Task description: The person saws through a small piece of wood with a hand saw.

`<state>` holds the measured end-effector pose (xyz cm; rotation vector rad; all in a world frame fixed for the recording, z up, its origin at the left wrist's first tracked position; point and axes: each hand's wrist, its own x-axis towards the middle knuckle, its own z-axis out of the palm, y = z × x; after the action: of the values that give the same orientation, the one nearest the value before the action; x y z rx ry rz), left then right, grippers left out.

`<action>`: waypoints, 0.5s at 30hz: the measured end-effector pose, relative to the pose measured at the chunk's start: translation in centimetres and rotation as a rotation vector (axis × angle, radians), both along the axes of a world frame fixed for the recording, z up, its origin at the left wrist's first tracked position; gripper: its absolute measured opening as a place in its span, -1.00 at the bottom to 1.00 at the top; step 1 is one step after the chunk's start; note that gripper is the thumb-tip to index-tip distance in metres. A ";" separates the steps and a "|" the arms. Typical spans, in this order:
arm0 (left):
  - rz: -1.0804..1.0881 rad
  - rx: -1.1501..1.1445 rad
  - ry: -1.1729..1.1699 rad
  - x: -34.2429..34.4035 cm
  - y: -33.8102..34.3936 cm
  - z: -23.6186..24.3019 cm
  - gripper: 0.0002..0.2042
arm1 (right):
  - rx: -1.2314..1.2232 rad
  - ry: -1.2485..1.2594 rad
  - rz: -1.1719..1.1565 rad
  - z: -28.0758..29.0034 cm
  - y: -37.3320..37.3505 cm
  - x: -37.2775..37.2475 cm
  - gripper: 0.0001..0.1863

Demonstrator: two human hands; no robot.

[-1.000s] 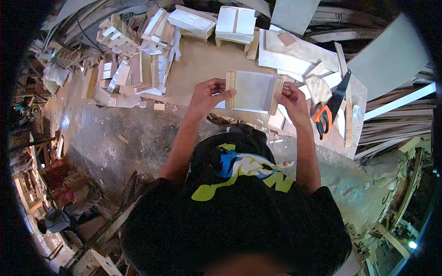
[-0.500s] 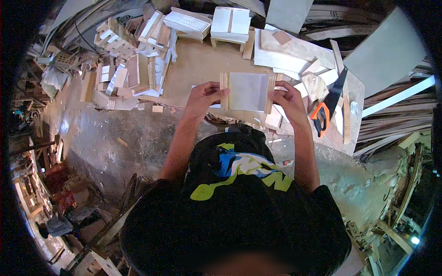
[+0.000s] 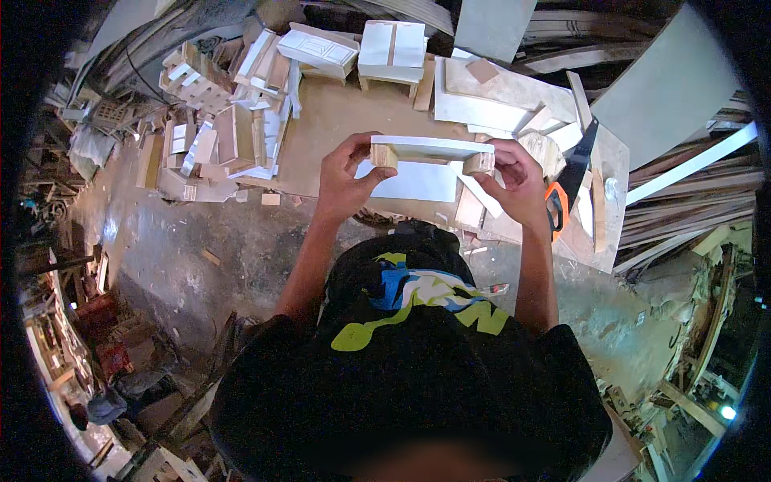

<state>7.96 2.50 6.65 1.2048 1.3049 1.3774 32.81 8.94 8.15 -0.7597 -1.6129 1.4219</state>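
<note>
The left hand (image 3: pixel 345 178) and the right hand (image 3: pixel 514 178) hold a small white board (image 3: pixel 430 148) with a wooden block under each end, lifted above the plywood worktop (image 3: pixel 337 128). Each hand's fingers are closed around one end, pinching the block there. A flat white panel (image 3: pixel 409 181) lies on the worktop just below it. A handsaw (image 3: pixel 569 181) with an orange handle rests just right of the right hand. Stacks of small wooden pieces (image 3: pixel 225 128) sit to the left.

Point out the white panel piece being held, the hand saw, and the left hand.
White panel piece (image 3: pixel 430 147), head view: on its upper white edge between the two wooden end blocks.
Hand saw (image 3: pixel 556 210), head view: on its orange handle.
Left hand (image 3: pixel 344 178), head view: on the back of the hand.
</note>
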 end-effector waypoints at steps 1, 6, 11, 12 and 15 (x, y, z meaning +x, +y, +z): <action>-0.009 0.001 0.000 0.0 0.1 0.1 -0.56 | -0.009 -0.023 -0.012 0.3 -0.1 0.1 -0.56; -0.021 0.018 0.003 0.1 0.2 0.0 -0.55 | 0.007 -0.067 -0.033 0.6 -0.1 0.2 -0.57; -0.103 -0.184 -0.118 -0.3 0.5 -0.8 -0.65 | -0.120 -0.074 -0.060 0.4 0.2 0.2 -0.67; -0.104 -0.184 -0.118 -0.3 0.6 -0.8 -0.65 | -0.121 -0.074 -0.060 0.5 0.3 0.1 -0.67; -0.129 -0.392 -0.350 -0.1 0.8 -1.2 -0.68 | -0.233 -0.144 -0.121 1.3 0.2 -0.3 -0.73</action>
<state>7.89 3.31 5.44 0.7308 1.1569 1.1128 32.49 9.17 9.46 -1.0981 -1.4950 1.5120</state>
